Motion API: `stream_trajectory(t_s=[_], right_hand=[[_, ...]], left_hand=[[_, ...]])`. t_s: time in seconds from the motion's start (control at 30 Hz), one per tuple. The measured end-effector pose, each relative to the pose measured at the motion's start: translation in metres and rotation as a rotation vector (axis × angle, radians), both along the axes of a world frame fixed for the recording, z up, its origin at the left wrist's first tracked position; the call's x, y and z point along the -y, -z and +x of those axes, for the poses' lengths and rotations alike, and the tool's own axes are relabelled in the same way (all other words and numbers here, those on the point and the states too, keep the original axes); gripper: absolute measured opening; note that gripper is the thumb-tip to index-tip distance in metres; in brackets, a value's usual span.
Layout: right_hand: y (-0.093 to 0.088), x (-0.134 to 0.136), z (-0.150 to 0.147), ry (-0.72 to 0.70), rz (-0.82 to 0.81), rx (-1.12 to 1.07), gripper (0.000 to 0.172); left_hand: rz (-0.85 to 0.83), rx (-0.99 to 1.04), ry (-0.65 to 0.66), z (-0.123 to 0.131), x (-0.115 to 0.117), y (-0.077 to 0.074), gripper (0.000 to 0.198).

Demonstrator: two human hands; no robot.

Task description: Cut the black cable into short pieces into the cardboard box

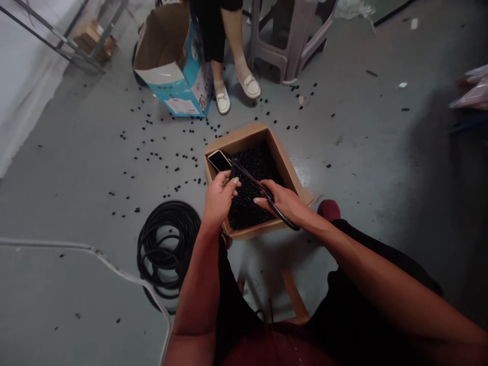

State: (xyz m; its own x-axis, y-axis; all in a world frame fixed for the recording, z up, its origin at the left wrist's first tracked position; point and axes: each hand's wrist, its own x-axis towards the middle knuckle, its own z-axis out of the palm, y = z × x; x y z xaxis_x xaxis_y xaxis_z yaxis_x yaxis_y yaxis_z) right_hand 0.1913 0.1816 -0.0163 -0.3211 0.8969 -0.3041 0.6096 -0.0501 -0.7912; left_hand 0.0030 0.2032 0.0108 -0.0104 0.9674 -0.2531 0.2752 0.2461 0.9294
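Right hand (280, 196) clamped round the black cord (282, 215); left hand (220, 197), I can't tell. Looks light, bendy, best pinched mid-length.

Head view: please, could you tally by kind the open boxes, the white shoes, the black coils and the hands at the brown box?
Open boxes: 2 (brown box, blue-and-white box)
White shoes: 2
Black coil: 1
Hands: 2 (left hand, right hand)
Total: 7
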Motion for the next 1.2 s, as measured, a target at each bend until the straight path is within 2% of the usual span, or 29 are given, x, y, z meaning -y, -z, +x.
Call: stream_trajectory(t_s=[0.13,0.27,0.37,0.43,0.5,0.6,0.7,0.9,1.03,1.2], right_hand=[[0.001,-0.003,0.003,0.035,0.063,0.060,0.045],[-0.003,-0.006,0.006,0.034,0.051,0.068,0.042],[-0.007,-0.007,0.012,0.044,0.105,0.134,0.039],[-0.008,-0.009,0.017,0.083,0.141,0.159,0.039],[-0.007,-0.011,0.022,0.140,0.107,0.101,0.041],[-0.004,-0.014,0.025,0.245,-0.029,-0.116,0.045],[-0.002,-0.014,0.020,0.313,-0.122,-0.305,0.049],[-0.010,-0.010,0.010,0.283,-0.249,-0.363,0.042],[-0.011,-0.008,0.008,0.263,-0.271,-0.363,0.042],[-0.010,-0.008,0.008,0.240,-0.275,-0.350,0.043]], left_hand=[[0.049,-0.148,-0.034,0.001,0.002,-0.004,0.024],[0.054,-0.186,-0.026,0.002,0.002,-0.006,0.030],[0.056,-0.187,-0.026,0.002,0.002,-0.005,0.031],[0.056,-0.152,-0.031,0.001,0.002,-0.004,0.031],[0.059,-0.084,-0.050,0.000,0.001,-0.002,0.034],[0.069,0.024,-0.082,0.000,0.001,0.000,0.037],[0.071,0.069,-0.061,0.001,0.000,0.001,0.040],[0.031,0.200,0.055,0.002,0.004,-0.007,0.040],[-0.047,0.344,0.158,0.001,0.010,-0.016,0.043],[-0.072,0.413,0.216,0.000,0.016,-0.021,0.042]])
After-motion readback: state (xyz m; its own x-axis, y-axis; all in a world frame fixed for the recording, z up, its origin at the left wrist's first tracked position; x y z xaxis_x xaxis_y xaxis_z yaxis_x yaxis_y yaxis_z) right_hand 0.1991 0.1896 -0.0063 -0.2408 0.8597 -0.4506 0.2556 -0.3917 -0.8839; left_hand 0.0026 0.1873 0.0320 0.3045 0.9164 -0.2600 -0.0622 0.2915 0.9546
